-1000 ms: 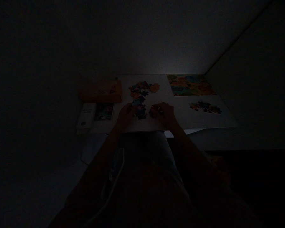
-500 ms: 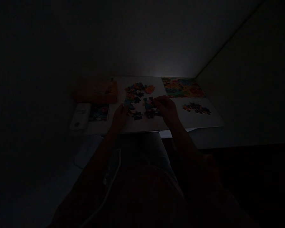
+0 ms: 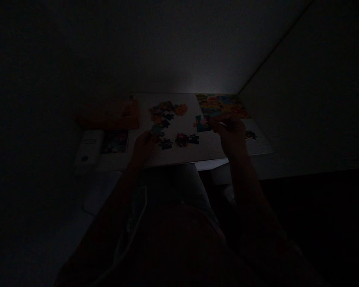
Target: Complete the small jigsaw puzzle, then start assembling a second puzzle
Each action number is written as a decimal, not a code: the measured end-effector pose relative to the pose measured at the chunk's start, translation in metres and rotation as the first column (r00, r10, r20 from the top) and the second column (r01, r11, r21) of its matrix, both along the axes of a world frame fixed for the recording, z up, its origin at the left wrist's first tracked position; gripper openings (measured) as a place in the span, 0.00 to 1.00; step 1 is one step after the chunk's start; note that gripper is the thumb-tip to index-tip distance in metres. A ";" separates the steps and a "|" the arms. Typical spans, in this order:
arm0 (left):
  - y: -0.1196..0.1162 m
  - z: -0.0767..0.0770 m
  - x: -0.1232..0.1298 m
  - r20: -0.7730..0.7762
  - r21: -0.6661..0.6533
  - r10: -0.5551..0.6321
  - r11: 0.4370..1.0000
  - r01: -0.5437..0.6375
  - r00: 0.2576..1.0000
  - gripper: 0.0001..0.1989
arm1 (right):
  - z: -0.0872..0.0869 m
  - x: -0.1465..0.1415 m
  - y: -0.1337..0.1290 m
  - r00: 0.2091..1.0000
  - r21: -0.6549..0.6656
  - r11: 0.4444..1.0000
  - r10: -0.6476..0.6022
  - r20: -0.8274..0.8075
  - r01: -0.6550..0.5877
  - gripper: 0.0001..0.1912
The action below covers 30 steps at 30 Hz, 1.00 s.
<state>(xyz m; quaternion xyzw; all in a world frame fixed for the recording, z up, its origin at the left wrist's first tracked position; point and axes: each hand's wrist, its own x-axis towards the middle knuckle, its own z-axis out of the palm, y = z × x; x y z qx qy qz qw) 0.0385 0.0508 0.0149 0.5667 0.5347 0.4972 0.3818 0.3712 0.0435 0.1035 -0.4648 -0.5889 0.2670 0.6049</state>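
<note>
The view is very dark. My right hand (image 3: 231, 133) pinches a joined puzzle section (image 3: 202, 123) of teal and pink at its right edge, over the right part of the white table (image 3: 179, 155). My left hand (image 3: 143, 147) has its fingertips on a bluish puzzle piece (image 3: 157, 130) at the lower left of the loose pieces. A heap of colourful pieces (image 3: 164, 107) lies at the back middle. Nearer the front are a dark piece (image 3: 166, 144) and a small cluster with red in it (image 3: 182, 138).
An orange box (image 3: 131, 115) stands at the back left, with a dark picture card (image 3: 116, 141) and a white device (image 3: 89, 145) before it. A colourful picture sheet (image 3: 221, 105) lies at the back right. More pieces (image 3: 251, 135) show beyond my right hand.
My right hand has moved right with the teal and pink section, away from the red cluster, and now covers part of the right-hand pieces. The whole view has shifted slightly.
</note>
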 end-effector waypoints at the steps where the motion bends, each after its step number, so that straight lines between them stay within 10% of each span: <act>1: 0.000 0.000 0.000 0.008 -0.004 -0.006 1.000 0.006 1.000 0.23 | -0.011 0.006 0.004 1.000 -0.032 0.999 -0.024 0.017 0.025 0.22; 10: 0.002 -0.003 0.006 0.143 -0.038 0.007 0.999 -0.001 0.990 0.25 | -0.089 0.029 0.019 0.916 -0.237 0.946 -0.116 0.385 0.220 0.13; 14: 0.000 -0.003 0.007 0.105 -0.055 -0.003 0.998 0.009 0.994 0.28 | -0.082 0.011 0.016 0.880 -0.118 0.977 -0.103 0.464 0.177 0.13; 23: -0.009 0.011 0.009 -0.013 -0.069 -0.084 0.994 0.083 0.996 0.21 | -0.065 -0.089 0.013 0.886 -0.229 0.934 0.338 0.318 -0.274 0.30; 30: -0.008 0.013 0.008 -0.031 -0.060 -0.028 0.998 0.026 0.999 0.16 | -0.038 -0.065 0.017 0.963 -0.282 0.929 0.263 0.054 -0.238 0.32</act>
